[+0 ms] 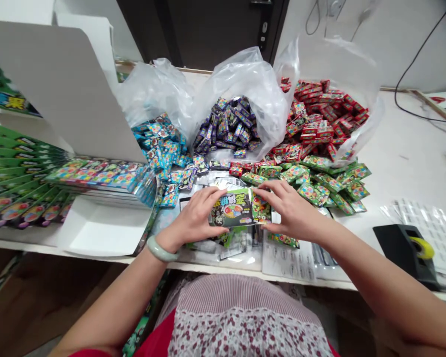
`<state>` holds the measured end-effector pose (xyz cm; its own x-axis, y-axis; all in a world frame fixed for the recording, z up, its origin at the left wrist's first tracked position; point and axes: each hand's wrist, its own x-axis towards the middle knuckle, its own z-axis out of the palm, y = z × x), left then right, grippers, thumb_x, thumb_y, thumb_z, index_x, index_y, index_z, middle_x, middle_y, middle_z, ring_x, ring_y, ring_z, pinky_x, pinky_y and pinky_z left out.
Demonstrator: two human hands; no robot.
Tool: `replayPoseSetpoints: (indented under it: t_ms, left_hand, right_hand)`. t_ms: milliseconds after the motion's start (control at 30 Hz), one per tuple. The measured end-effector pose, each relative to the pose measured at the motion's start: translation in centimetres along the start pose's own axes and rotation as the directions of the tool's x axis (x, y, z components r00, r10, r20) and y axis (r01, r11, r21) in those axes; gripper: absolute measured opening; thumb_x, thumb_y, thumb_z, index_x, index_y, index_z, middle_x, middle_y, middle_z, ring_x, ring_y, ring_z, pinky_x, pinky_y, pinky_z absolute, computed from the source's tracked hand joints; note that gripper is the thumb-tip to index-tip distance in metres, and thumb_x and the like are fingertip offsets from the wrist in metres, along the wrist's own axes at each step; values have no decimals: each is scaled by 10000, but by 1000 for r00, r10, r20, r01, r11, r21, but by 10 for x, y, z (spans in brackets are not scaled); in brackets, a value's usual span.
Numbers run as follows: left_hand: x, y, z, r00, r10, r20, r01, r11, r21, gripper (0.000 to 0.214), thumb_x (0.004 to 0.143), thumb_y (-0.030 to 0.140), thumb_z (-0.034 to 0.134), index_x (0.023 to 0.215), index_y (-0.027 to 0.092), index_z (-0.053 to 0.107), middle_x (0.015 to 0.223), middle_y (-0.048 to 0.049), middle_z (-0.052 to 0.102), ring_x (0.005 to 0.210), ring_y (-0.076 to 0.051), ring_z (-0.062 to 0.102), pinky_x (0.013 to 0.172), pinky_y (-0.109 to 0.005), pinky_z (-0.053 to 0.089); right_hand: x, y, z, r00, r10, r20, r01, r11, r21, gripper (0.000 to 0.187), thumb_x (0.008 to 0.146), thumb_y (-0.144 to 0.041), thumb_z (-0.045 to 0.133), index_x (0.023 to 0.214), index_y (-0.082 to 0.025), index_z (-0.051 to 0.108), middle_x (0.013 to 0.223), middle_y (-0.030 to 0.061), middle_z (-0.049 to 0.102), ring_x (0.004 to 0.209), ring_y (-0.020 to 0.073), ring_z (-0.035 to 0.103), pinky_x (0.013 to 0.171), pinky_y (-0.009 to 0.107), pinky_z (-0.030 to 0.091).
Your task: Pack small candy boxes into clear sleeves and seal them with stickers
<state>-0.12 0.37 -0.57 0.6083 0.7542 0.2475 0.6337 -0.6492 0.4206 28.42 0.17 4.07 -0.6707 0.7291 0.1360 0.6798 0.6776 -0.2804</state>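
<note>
My left hand [195, 215] is closed around the left side of a printed pouch [231, 210] with a green top, held just above the table's front edge. My right hand [290, 208] pinches a small green candy box [260, 209] at the pouch's right end. Under the hands lie clear plastic sleeves and more pouches [230, 245]. A jade-coloured bangle [160, 249] sits on my left wrist.
Behind the hands are loose green boxes [319, 181] and three open plastic bags: blue boxes [163, 144], purple boxes [226, 124], red boxes [319, 119]. A stack of flat printed packs [104, 176] and white card [55, 84] fill the left. A black tape dispenser [409, 245] and sticker sheets [431, 233] lie right.
</note>
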Motion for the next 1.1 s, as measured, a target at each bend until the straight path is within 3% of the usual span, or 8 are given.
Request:
replayPoseSetpoints:
  t_ms: [333,533,633,667,700,833,933,1100]
  left_hand:
    - [-11,-4,7,1000,5,15,-4,998,-60,873,714,459,752,1436,203,334,1340,-153,458,1247,-335,451,1049,-498,404]
    - [-12,-9,10,1000,-15,0,15,997,-74,864,738,408,743,1453,241,287,1361,-141,441,1275,-331,438,1069,-488,400]
    - [-13,-15,13,999,-37,-20,36,997,-73,833,755,415,723,1451,264,291,1349,-127,458,1256,-333,467,1056,-483,422]
    - [-14,-18,13,998,-47,-42,44,997,-57,831,754,430,721,1449,270,295,1344,-125,464,1243,-335,481,1047,-482,432]
    - [-15,-21,12,996,-55,-67,52,998,-36,832,749,448,721,1447,275,302,1339,-123,470,1228,-337,495,1036,-480,443]
    - [-19,-30,9,991,-64,-116,68,997,34,839,730,498,725,1436,280,327,1319,-117,491,1189,-331,533,1002,-455,477]
    - [-20,-31,10,990,-73,-124,78,996,41,833,732,501,722,1435,278,334,1312,-112,502,1184,-323,541,993,-442,488]
    - [-21,-33,13,989,-100,-105,103,994,27,837,732,504,719,1440,287,330,1320,-106,505,1193,-325,538,1004,-449,479]
  right_hand:
    - [1,3,15,1000,-24,4,21,960,281,803,761,-422,733,1418,-246,305,1427,159,400,1335,304,391,1085,496,386]
    - [2,-12,26,998,64,-1,-59,917,394,468,931,-365,519,1379,-277,412,1290,100,605,1409,270,319,1151,588,168]
    - [17,20,18,979,203,34,-195,866,461,379,921,-389,518,1280,-272,544,1157,63,688,1292,242,491,1114,493,301]
    - [23,40,13,932,362,3,-325,832,450,304,917,-386,514,1175,-259,611,1073,51,715,1170,228,588,1061,445,377]
    - [30,63,6,786,612,-90,-532,743,406,260,918,-398,498,1073,-248,643,1046,45,718,1086,214,628,1007,396,428]
    - [52,150,-9,486,849,-208,-781,528,333,403,826,-393,619,1120,-126,550,1085,213,664,1096,348,600,949,503,419]
    - [62,182,-1,386,899,-208,-829,437,348,486,737,-377,711,1106,-131,512,1088,228,650,1079,366,604,920,490,435]
    - [53,187,15,348,923,-163,-785,382,488,461,680,-305,720,1061,-159,506,971,130,667,926,264,649,790,364,515]
